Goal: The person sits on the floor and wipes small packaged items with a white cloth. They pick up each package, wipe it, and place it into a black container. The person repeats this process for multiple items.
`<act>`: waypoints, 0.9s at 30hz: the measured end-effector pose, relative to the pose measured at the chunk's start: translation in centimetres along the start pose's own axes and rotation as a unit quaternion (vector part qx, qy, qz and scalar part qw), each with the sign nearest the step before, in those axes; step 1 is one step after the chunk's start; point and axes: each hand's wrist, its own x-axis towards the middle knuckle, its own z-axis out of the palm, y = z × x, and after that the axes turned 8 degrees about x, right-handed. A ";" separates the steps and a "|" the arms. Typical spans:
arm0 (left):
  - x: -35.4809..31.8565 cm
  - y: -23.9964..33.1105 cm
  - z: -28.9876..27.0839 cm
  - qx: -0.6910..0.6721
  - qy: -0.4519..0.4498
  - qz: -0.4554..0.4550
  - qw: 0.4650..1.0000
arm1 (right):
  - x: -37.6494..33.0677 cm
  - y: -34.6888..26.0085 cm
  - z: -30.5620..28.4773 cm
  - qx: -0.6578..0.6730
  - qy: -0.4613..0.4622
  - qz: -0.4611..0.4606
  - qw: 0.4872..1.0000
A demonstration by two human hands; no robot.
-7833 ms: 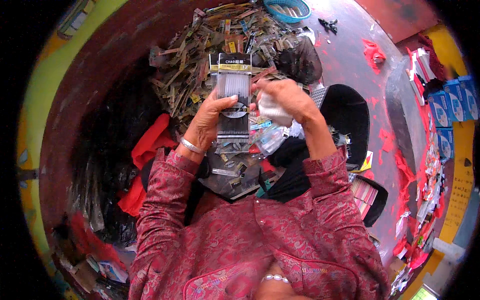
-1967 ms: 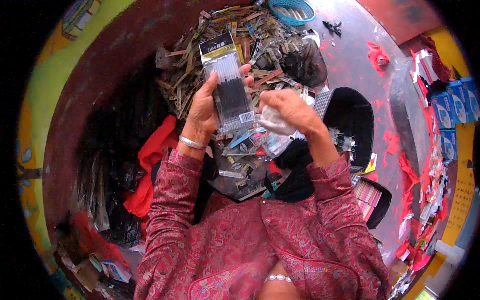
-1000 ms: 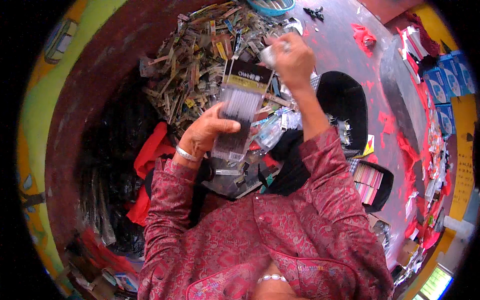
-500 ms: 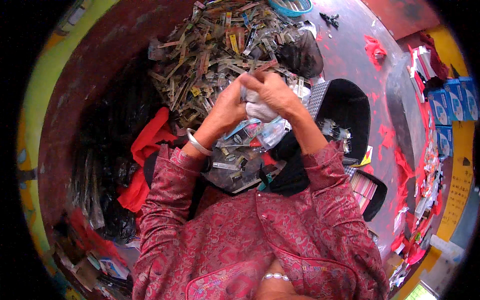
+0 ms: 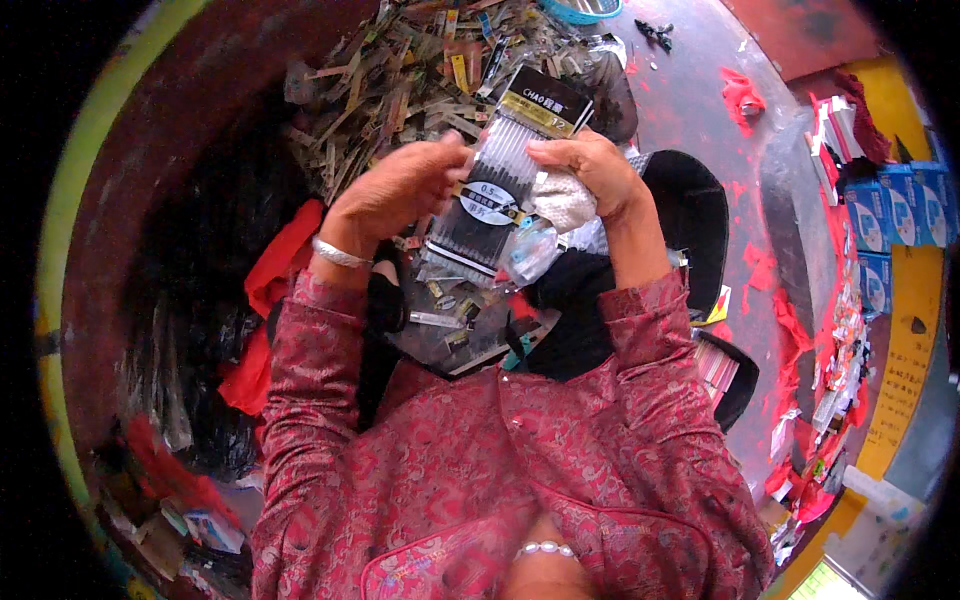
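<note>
A seated worker's left hand and right hand grip opposite long edges of a clear plastic pack of pens, held up between them above the lap. A white cloth is bunched under the right palm. The pack looks light, stiff and slick, best pinched along its rigid edges. Beyond the hands lies a heap of loose packaging.

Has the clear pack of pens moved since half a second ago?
Yes. The pack of pens is raised again between the left hand and right hand, its top now over the heap of scrap packaging.
</note>
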 end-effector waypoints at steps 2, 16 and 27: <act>0.0 0.6 1.5 0.000 -0.087 -0.024 0.996 | 0.1 0.0 1.0 0.037 0.012 0.000 0.999; 2.7 -2.1 2.8 -0.141 0.080 0.004 0.987 | 3.2 1.0 2.8 -0.239 0.341 -0.338 0.844; 1.1 1.4 2.5 0.004 0.232 0.062 0.971 | 2.0 0.2 0.2 -0.140 0.181 -0.106 0.968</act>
